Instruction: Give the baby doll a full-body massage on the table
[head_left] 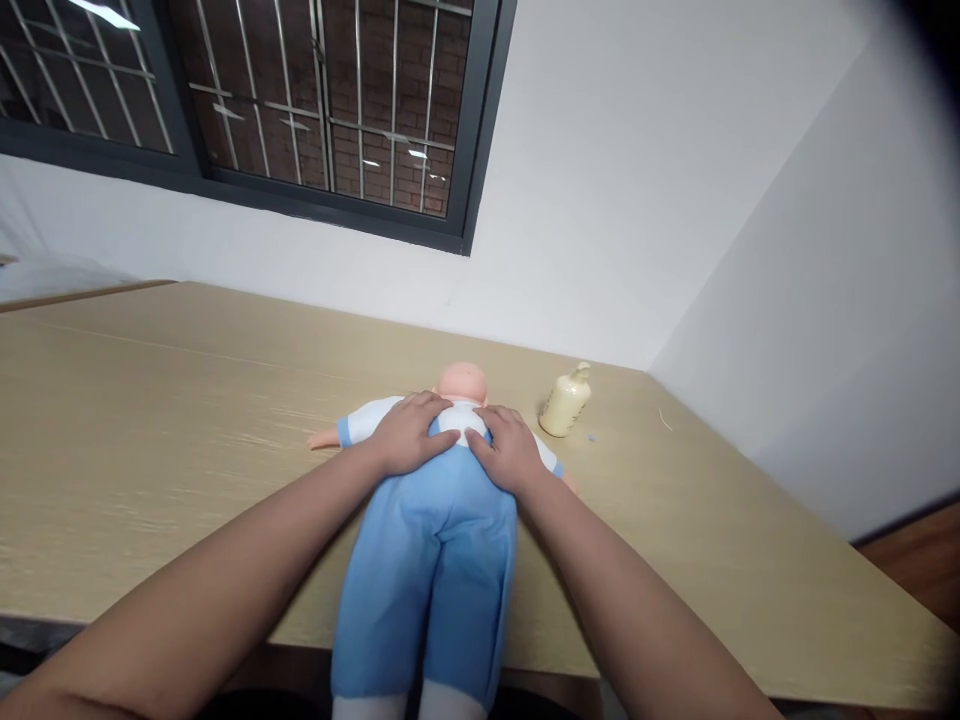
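Note:
A baby doll in light blue trousers and a white top lies on the table with its legs toward me. Its smooth pink head is at the far end, and no face shows. On the left side of its upper body rests my left hand, palm down with thumb and fingers apart. My right hand lies the same way on the right side. Both thumbs point inward and nearly meet over the white cloth. The doll's arms stretch out sideways past my hands, and its feet run out of view.
The wooden table reaches back to a white wall. A cream pump bottle stands right of the doll's head, near a small bluish bit. A barred window is above. The table's near edge crosses under the doll's legs.

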